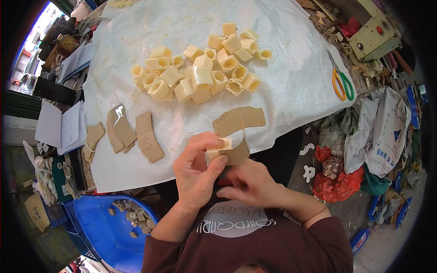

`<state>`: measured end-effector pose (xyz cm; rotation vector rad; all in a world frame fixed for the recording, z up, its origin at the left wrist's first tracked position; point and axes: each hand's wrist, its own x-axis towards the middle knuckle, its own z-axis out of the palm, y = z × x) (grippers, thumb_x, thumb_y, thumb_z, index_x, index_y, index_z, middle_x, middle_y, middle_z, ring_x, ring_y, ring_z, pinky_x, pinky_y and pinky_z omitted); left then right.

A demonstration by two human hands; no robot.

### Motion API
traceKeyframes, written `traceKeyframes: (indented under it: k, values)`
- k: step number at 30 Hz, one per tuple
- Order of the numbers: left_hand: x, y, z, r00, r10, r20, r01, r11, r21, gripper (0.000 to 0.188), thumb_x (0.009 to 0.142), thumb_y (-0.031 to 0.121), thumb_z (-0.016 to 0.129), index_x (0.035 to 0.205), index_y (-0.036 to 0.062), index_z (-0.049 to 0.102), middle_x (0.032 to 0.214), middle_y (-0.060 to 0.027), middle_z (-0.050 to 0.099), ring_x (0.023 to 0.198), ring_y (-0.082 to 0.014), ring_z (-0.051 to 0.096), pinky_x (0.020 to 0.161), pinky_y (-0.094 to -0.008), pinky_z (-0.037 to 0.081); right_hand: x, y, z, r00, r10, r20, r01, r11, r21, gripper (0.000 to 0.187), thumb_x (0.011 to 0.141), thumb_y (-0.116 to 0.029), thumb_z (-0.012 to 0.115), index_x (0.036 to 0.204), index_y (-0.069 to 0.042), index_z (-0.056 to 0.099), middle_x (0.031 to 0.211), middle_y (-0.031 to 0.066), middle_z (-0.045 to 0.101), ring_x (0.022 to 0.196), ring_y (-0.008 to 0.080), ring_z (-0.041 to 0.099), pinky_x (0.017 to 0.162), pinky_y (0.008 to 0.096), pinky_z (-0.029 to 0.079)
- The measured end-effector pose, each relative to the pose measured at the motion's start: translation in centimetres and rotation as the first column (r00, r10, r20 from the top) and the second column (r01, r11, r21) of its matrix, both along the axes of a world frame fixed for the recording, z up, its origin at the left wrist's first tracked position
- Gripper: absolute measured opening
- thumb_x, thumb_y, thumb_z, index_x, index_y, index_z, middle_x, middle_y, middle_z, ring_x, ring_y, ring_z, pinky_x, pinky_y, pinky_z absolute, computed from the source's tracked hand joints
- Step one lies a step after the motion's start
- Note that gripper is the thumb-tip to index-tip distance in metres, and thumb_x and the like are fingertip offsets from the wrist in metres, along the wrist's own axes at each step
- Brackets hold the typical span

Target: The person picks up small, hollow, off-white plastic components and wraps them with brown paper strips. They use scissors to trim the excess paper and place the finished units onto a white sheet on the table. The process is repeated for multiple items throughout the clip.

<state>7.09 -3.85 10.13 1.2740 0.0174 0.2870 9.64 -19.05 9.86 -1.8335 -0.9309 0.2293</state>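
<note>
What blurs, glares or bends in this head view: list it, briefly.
Head view: the right hand is blurred, probably by motion, while the left hand looks sharper; head view: a white glare patch sits on one brown piece; head view: the opening at upper left is washed out; head view: fisheye distortion, with black corners.

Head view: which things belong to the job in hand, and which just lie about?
Apparently in use:
hollow cream block in the left hand
heaped cream blocks
curved brown pieces

Likely lying about:
untouched scissors
open notebook
red bags
control box
</note>
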Motion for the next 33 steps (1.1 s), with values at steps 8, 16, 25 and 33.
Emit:
traceKeyframes:
  k: [8, 16, 25, 33]
  values:
    - [-0.7, 0.1, -0.4, 0.99, -0.136, -0.04, 0.128, 0.978, -0.164, 0.025, 0.077, 0.002, 0.067, 0.1, -0.001, 0.057, 0.101, -0.0099, 0.056, 0.093, -0.0157, 0.054, 0.083, -0.0282, 0.043, 2.3, 0.9, -2.3, 0.682, 0.365, -0.633, 0.295, 0.655, 0.695, 0.03, 0.07, -0.018, 0.075, 0.091, -0.009, 0.056, 0.095, 0.005, 0.049, 0.092, 0.0145, 0.043, 0.077, 0.0296, 0.038]
    - [-1.2, 0.6, -0.4, 0.971, -0.227, -0.077, 0.212, 0.964, -0.162, 0.023, 0.075, 0.002, 0.068, 0.095, -0.0026, 0.058, 0.099, -0.0109, 0.056, 0.091, -0.0152, 0.055, 0.079, -0.0265, 0.045, 2.0, 0.6, -1.3, 0.71, 0.191, -0.677, 0.379, 0.707, 0.597, 0.019, 0.075, -0.021, 0.071, 0.078, -0.01, 0.056, 0.085, 0.0036, 0.047, 0.087, 0.0171, 0.041, 0.081, 0.0335, 0.034]
    - [-1.2, -0.1, -0.7, 0.977, -0.211, 0.038, 0.213, 0.976, -0.053, 0.022, 0.074, 0.008, 0.071, 0.091, 0.0014, 0.06, 0.102, -0.0144, 0.058, 0.09, -0.0189, 0.055, 0.078, -0.0273, 0.045, 1.7, 0.0, -1.6, 0.643, 0.184, -0.743, 0.381, 0.765, 0.519, 0.021, 0.08, -0.023, 0.066, 0.081, -0.006, 0.054, 0.086, 0.006, 0.049, 0.085, 0.0155, 0.044, 0.076, 0.0299, 0.038]
    - [0.0, 0.0, 0.1, 0.992, -0.118, 0.05, 0.101, 0.96, 0.26, 0.027, 0.071, 0.018, 0.074, 0.091, 0.0071, 0.059, 0.122, -0.0185, 0.045, 0.121, -0.0269, 0.028, 0.097, -0.0418, 0.025, 1.8, -0.1, -1.2, 0.645, 0.256, -0.72, 0.276, 0.801, 0.532, 0.035, 0.084, -0.033, 0.06, 0.099, -0.002, 0.053, 0.097, 0.0088, 0.058, 0.084, 0.012, 0.055, 0.067, 0.0244, 0.046]
